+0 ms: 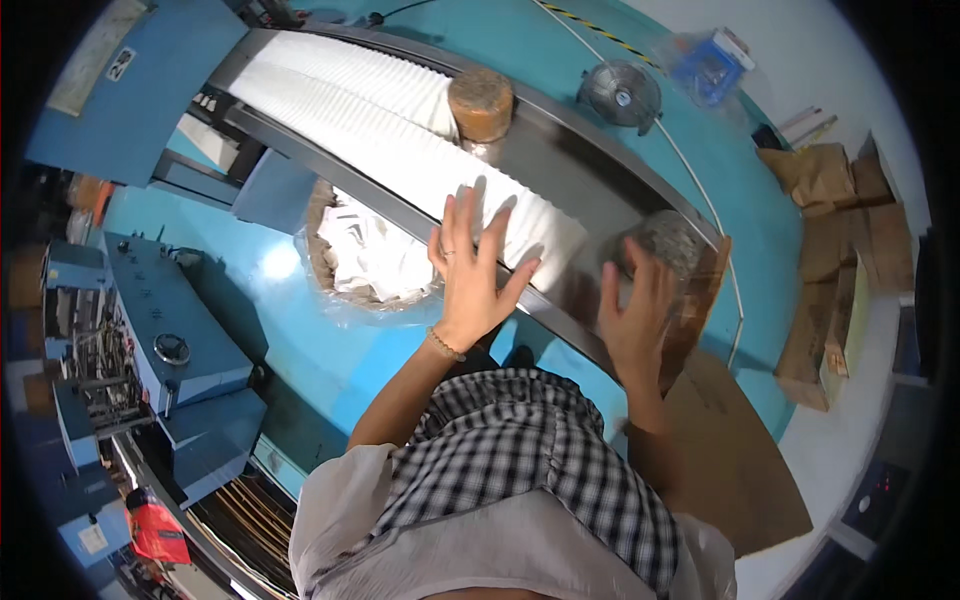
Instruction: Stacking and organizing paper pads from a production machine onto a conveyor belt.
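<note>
A long row of thin white paper pieces (390,150), packed on edge, runs along a metal trough (570,160). My left hand (472,262) lies over the near end of the row, fingers spread and touching the paper. Over the trough's right part is my right hand (637,305), thumb apart from the fingers and slightly blurred. Its fingertips are beside a grey round block (670,243); whether they touch it I cannot tell. A brown taped round block (480,104) stands against the end of the farther row.
Below the trough stands a plastic-lined container (320,240) of white paper scraps. Blue machines (190,340) fill the left side. A floor fan (620,95) is beyond the trough. Cardboard boxes (830,260) line the right wall, and a cardboard sheet (735,450) is near my right forearm.
</note>
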The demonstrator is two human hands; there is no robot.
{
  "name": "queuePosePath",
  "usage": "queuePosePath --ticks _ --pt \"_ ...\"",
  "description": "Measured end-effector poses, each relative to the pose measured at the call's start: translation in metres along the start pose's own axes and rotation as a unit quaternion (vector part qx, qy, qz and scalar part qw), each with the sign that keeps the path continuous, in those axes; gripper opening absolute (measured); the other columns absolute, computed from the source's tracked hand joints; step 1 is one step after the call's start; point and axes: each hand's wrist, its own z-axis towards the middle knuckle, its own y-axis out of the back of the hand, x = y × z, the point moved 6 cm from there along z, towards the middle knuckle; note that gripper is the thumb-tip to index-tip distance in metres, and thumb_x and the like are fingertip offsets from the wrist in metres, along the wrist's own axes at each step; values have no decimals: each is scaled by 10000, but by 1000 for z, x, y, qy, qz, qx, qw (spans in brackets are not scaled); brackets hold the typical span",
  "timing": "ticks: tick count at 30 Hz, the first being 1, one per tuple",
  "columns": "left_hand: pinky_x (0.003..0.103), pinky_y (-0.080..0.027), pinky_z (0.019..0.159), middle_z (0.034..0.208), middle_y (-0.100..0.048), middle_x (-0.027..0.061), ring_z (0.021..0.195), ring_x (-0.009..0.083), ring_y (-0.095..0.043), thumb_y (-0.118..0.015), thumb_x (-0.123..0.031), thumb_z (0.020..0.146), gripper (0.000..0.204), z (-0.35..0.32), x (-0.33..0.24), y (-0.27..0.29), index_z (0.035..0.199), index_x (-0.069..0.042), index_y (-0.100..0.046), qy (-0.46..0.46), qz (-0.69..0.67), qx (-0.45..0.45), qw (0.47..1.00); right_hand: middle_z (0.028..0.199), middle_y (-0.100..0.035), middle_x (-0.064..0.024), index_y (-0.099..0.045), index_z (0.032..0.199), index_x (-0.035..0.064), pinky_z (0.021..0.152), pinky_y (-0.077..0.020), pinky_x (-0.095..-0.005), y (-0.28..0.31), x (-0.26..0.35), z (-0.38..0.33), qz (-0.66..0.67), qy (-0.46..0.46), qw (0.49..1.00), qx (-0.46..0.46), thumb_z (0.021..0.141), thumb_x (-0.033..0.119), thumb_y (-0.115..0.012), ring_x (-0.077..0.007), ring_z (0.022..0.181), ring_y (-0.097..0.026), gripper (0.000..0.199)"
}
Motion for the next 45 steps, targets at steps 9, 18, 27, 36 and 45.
queuePosePath --ticks 9,18,27,36,45 --pt "692 -147 1081 1490 -373 267 1434 514 -157 -712 -596 790 982 73 226 34 1441 43 -347 294 61 -179 937 1454 -390 -353 -222 1526 -59 1057 -419 -452 -70 37 -16 265 -35 947 179 907 274 -704 -442 1327 -456 852" --pt "647 -181 1109 1474 -467 119 1433 435 -204 -702 -604 761 887 133 324 77 1417 -44 -494 418 58 -199 884 1488 -400 -293 -309 1500 -47 1112 -373 -456 -76 31 -16 249 -34 955 156 926 392 -679 -430 1374 -417 812" --pt "627 -252 1090 1459 -492 60 1391 381 -275 -666 -648 756 804 136 344 81 1421 -213 -544 447 29 -262 855 1486 -420 -270 -317 1506 -17 1114 -379 -449 -78 34 -18 223 -61 960 158 936 412 -676 -410 1379 -426 799" --pt "631 -194 1068 1361 -602 78 1355 402 -352 -639 -589 809 693 135 332 82 1360 -171 -601 424 78 -274 860 1464 -446 -261 -331 1507 15 1073 -430 -442 -78 38 -16 222 -71 962 145 927 360 -698 -404 1343 -471 767" --pt "621 -179 1063 1346 -614 78 1329 410 -386 -615 -565 832 616 137 324 85 1285 -149 -651 411 101 -283 861 1422 -471 -270 -323 1514 36 1038 -453 -473 -76 42 -16 195 -74 970 127 943 370 -671 -426 1295 -507 747"
